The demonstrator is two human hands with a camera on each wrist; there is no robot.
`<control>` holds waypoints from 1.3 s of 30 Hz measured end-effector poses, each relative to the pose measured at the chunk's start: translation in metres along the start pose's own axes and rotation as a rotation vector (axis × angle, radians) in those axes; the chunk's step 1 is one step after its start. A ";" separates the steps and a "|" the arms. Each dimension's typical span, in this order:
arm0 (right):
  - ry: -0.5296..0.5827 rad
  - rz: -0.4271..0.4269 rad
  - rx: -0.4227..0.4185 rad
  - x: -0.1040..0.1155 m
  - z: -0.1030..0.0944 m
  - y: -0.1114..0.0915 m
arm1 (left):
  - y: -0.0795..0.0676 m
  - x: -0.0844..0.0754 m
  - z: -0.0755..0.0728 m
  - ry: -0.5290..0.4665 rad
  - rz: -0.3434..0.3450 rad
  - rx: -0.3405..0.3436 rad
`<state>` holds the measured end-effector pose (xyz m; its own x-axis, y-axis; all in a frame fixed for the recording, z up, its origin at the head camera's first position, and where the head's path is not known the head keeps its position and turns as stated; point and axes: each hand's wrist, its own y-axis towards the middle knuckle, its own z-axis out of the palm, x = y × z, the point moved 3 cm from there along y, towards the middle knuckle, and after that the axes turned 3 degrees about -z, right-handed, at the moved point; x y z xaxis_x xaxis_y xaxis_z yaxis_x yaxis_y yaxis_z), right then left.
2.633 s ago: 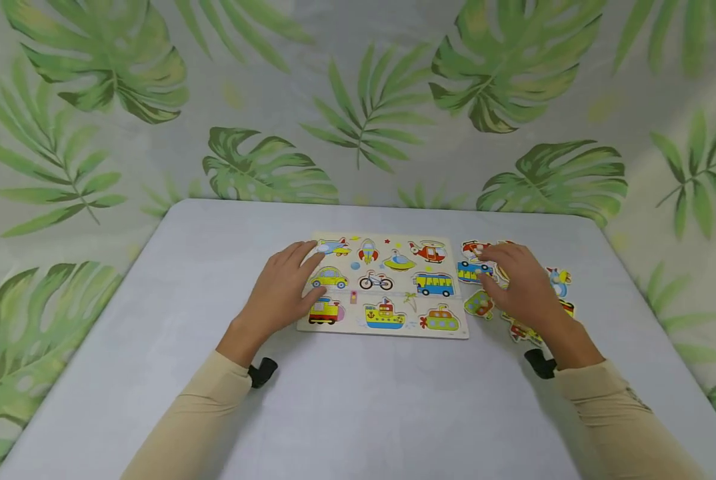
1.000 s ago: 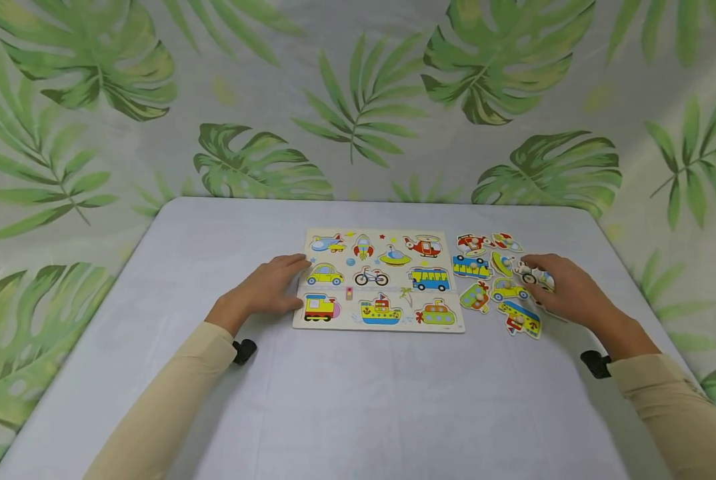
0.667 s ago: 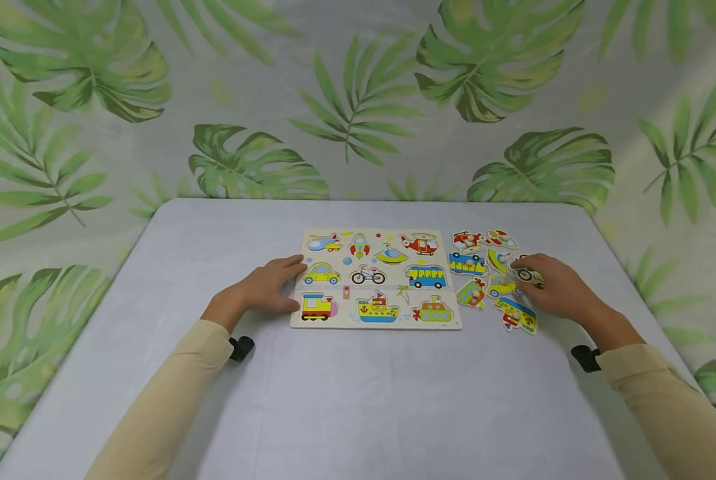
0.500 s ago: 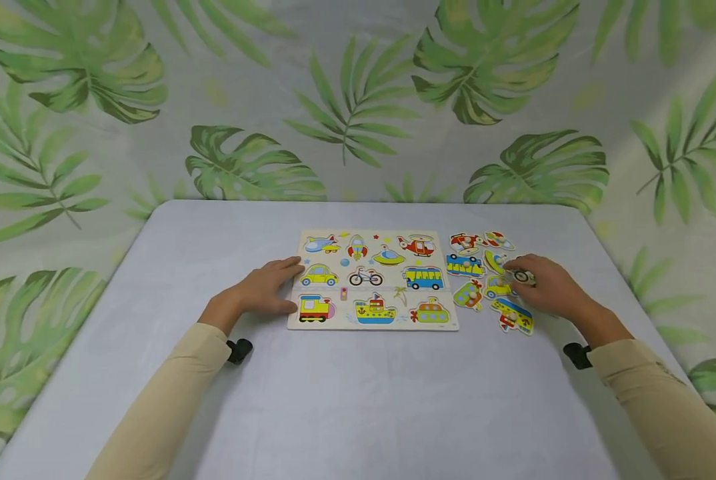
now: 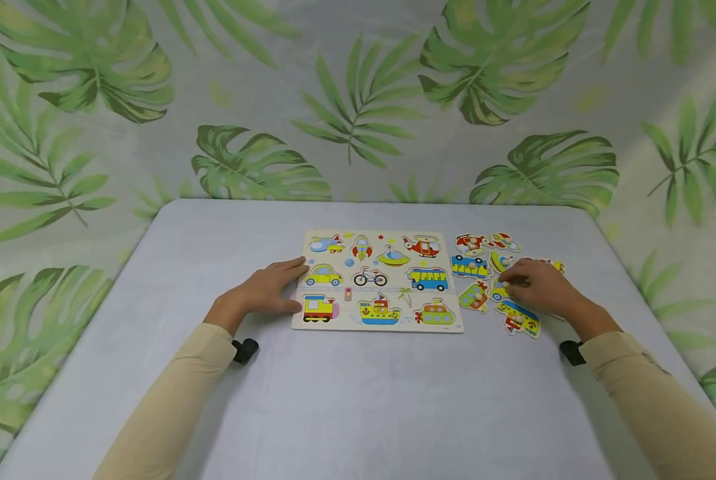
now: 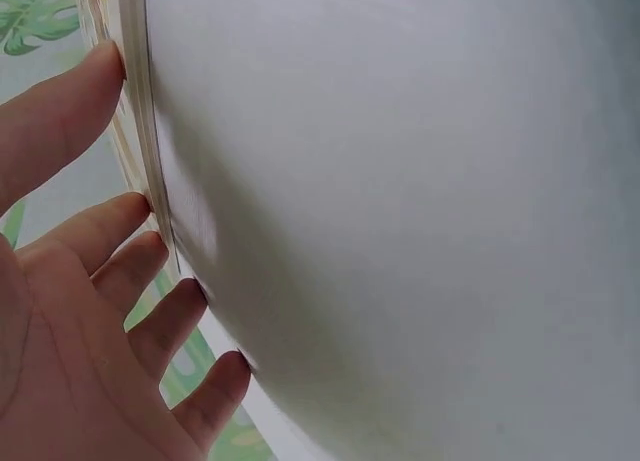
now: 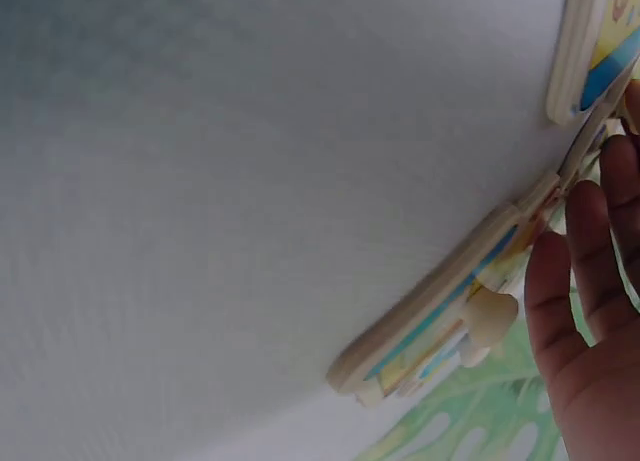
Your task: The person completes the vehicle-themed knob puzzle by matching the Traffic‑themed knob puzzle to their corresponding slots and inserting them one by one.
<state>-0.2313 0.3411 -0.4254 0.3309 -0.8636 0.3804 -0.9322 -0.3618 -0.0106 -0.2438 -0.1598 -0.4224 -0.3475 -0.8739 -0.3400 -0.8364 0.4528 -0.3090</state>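
Resting the relaxed left hand (image 5: 268,288) against the puzzle board (image 5: 364,291); poising the right hand (image 5: 538,285) over the yellow car piece (image 5: 498,293). Pinching it? Can't tell! Could easily shove the saucer piece (image 5: 500,260) or boat piece (image 5: 520,318), just beside that hand, by grabbing amid such crowding.

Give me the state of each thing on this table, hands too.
Puzzle board: flat on the table, no knobs showing.
Left hand: spread, touching the board's left edge.
Right hand: over pieces, grip unclear.
Yellow car piece: off the board, partly covered.
Bus piece: loose, upside down.
Boat piece: loose, upside down.
Submarine piece: loose, tilted.
Helicopter piece: loose.
Saucer piece: loose, tilted.
Rocket piece: loose, tilted.
Other pieces: mostly hidden.
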 end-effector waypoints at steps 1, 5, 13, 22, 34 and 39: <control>-0.001 0.004 -0.004 -0.001 0.000 0.000 | 0.000 0.000 0.000 0.000 0.004 -0.003; 0.006 0.002 -0.007 -0.002 -0.001 0.001 | -0.002 -0.001 -0.003 0.008 0.005 0.000; 0.026 0.038 0.019 -0.005 0.000 0.003 | -0.002 0.000 -0.005 0.026 0.014 0.022; 0.013 0.020 0.059 -0.005 -0.005 0.001 | 0.005 -0.001 -0.001 0.032 0.014 0.032; 0.015 0.019 0.022 0.002 -0.022 0.009 | 0.000 -0.002 -0.004 0.007 -0.019 0.032; 0.035 0.002 -0.003 0.010 -0.030 0.018 | -0.001 -0.003 -0.003 -0.002 -0.015 0.031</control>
<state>-0.2488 0.3364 -0.3934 0.3237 -0.8516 0.4124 -0.9333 -0.3591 -0.0090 -0.2432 -0.1587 -0.4183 -0.3336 -0.8803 -0.3372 -0.8280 0.4446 -0.3416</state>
